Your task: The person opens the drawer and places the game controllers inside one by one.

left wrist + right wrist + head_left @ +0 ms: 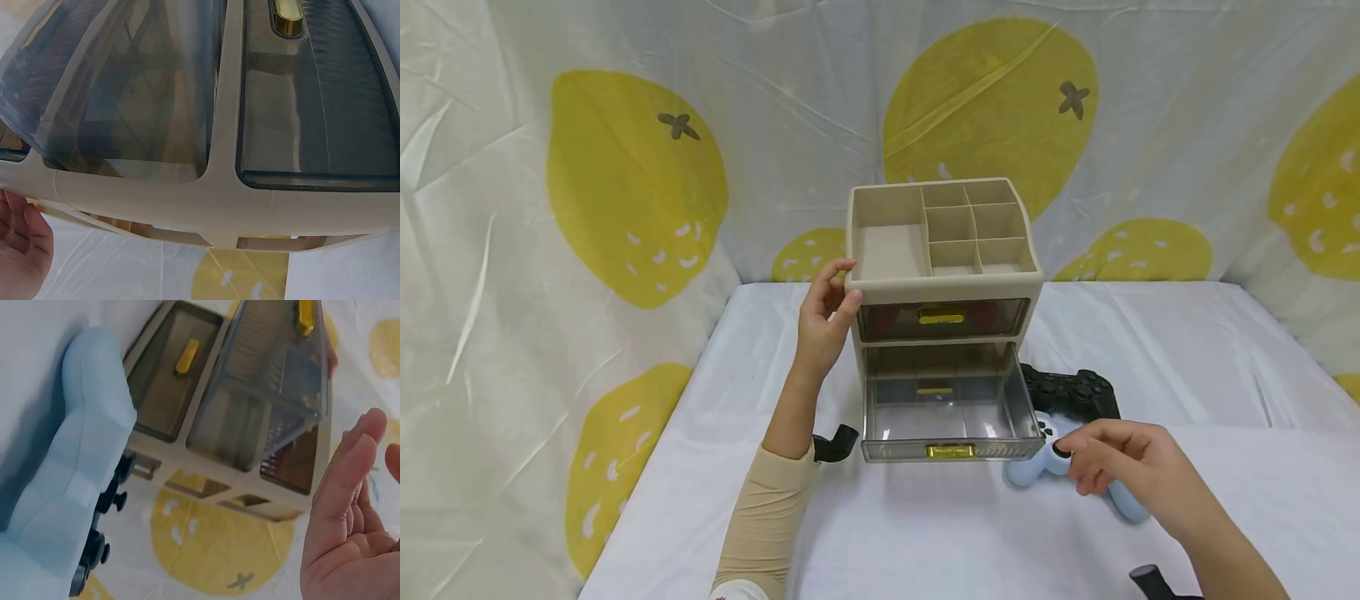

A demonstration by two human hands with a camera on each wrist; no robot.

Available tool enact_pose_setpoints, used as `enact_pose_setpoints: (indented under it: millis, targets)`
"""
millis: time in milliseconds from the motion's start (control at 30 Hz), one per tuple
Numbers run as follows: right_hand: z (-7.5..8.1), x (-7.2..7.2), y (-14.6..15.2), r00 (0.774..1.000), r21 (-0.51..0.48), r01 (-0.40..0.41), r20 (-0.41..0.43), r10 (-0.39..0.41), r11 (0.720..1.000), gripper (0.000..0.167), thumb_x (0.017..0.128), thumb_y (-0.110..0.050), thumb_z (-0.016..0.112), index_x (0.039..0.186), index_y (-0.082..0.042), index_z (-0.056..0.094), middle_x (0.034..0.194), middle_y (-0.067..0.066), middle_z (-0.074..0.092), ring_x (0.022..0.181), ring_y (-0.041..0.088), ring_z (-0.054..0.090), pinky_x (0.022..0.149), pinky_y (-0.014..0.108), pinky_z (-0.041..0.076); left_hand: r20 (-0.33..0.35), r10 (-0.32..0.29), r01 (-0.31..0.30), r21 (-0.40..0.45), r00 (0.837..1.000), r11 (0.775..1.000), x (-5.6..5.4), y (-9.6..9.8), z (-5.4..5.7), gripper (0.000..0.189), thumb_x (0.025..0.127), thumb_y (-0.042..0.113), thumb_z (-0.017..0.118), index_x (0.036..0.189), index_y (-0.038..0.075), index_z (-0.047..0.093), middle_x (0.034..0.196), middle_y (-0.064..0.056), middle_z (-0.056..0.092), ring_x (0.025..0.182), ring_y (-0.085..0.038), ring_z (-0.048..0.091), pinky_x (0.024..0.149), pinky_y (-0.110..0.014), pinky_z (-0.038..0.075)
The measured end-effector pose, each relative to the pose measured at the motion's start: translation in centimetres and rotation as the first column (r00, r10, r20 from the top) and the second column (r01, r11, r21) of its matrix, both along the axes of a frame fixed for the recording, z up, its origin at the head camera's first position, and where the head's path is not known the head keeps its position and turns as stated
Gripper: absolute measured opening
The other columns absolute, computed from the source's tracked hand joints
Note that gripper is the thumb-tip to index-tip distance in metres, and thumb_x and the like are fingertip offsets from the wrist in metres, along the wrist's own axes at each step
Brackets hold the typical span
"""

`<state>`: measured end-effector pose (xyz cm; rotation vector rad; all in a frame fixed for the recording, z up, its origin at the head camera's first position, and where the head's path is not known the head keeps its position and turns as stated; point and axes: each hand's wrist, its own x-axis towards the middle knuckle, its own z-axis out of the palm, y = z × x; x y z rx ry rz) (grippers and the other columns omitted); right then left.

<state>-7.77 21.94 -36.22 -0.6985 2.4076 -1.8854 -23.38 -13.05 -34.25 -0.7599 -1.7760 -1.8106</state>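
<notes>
A beige desktop organizer (946,283) stands at the table's middle, with compartments on top and smoky clear drawers with gold handles. Its middle drawer (951,451) is pulled out and looks bare inside; the top drawer (943,319) is closed, with dark reddish shapes behind its front. My left hand (823,321) rests against the organizer's upper left side, thumb at the front edge, fingers along the side. To the right of the drawer, my right hand (1131,467) hovers with loosely bent fingers and nothing in them. A light blue game controller (69,456) lies below it, partly hidden in the head view.
Behind the blue controller lies a black game controller (1078,392), right beside the organizer and partly covered by the drawer. White cloth covers the table (925,542). A curtain (805,100) with yellow lemon prints hangs at the back and sides.
</notes>
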Motion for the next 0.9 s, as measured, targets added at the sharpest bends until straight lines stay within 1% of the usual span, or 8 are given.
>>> enact_pose_setpoints:
  millis: [133,267,367,500,667,733,867,900]
  targets:
    - [0.1,-0.6,1.7,0.997,0.067,0.075,-0.03,-0.073,0.995,0.035,0.093,0.012,0.047,0.1,-0.011,0.073,0.074,0.003,0.065,0.061,0.017,0.062,0.055,0.028,0.05,-0.009,-0.002,0.002,-0.004,1.0,1.0,-0.1,-0.1,-0.1,0.041,0.09,0.012,0.057,0.128,-0.003,0.051,0.085,0.001,0.054,0.075,-0.012,0.05,0.071,-0.025,0.041]
    - [0.3,-1.6,3.3,0.99,0.13,0.141,0.01,-0.144,0.981,0.03,0.098,0.004,0.048,0.102,-0.013,0.072,0.077,0.004,0.066,0.066,0.019,0.066,0.059,0.028,0.053,-0.009,0.0,0.0,0.0,1.0,1.0,-0.1,-0.2,-0.1,0.042,0.09,0.013,0.057,0.128,-0.003,0.051,0.085,0.0,0.054,0.075,-0.012,0.05,0.071,-0.025,0.041]
    - [0.0,-2.6,4.6,0.979,0.148,0.187,0.051,-0.196,0.971,0.026,0.1,-0.002,0.048,0.104,-0.012,0.072,0.078,0.003,0.068,0.068,0.019,0.067,0.061,0.027,0.054,-0.007,0.006,-0.006,-0.005,1.0,1.0,-0.1,-0.2,-0.1,0.044,0.09,0.018,0.058,0.128,-0.004,0.05,0.084,0.001,0.053,0.074,-0.012,0.05,0.07,-0.025,0.041]
    - [-1.1,-4.1,6.4,0.959,0.143,0.247,0.103,-0.263,0.958,0.026,0.101,-0.008,0.049,0.101,-0.017,0.074,0.08,0.002,0.07,0.069,0.016,0.067,0.062,0.026,0.054,-0.01,0.005,-0.005,-0.009,1.0,1.0,-0.1,-0.2,-0.1,0.044,0.09,0.019,0.058,0.127,-0.003,0.05,0.083,0.001,0.052,0.074,-0.013,0.049,0.07,-0.025,0.04]
    - [-2.4,-5.8,8.8,0.928,0.068,0.287,0.226,-0.295,0.955,0.029,0.102,-0.016,0.048,0.097,-0.026,0.075,0.082,-0.001,0.071,0.072,0.013,0.069,0.063,0.024,0.055,-0.009,-0.004,0.004,-0.009,1.0,1.0,-0.1,-0.1,0.0,0.04,0.09,0.009,0.056,0.128,-0.003,0.05,0.082,0.0,0.051,0.074,-0.012,0.049,0.07,-0.025,0.04]
    - [-2.6,-6.3,9.6,0.916,0.059,0.299,0.261,-0.304,0.952,0.029,0.103,-0.02,0.048,0.096,-0.029,0.075,0.083,-0.003,0.072,0.073,0.011,0.069,0.063,0.023,0.054,-0.003,0.001,-0.001,-0.012,1.0,1.0,-0.1,0.0,0.0,0.04,0.089,0.005,0.056,0.128,-0.005,0.05,0.081,0.001,0.051,0.074,-0.012,0.049,0.07,-0.024,0.04]
    - [-3.2,-7.0,10.7,0.902,0.095,0.314,0.281,-0.328,0.945,0.027,0.103,-0.025,0.048,0.096,-0.036,0.072,0.086,-0.007,0.072,0.077,0.007,0.069,0.065,0.022,0.054,0.006,0.007,-0.007,-0.023,1.0,1.0,0.2,0.1,0.3,0.041,0.088,0.001,0.054,0.127,-0.009,0.048,0.081,0.001,0.05,0.073,-0.01,0.049,0.07,-0.024,0.04]
    - [-3.4,-7.2,10.9,0.9,0.109,0.311,0.284,-0.33,0.944,0.027,0.103,-0.026,0.047,0.097,-0.037,0.071,0.087,-0.008,0.072,0.078,0.006,0.069,0.066,0.022,0.054,0.007,0.005,-0.005,-0.025,1.0,1.0,0.5,0.1,0.7,0.041,0.088,0.0,0.054,0.127,-0.011,0.047,0.081,0.002,0.05,0.073,-0.01,0.049,0.07,-0.024,0.04]
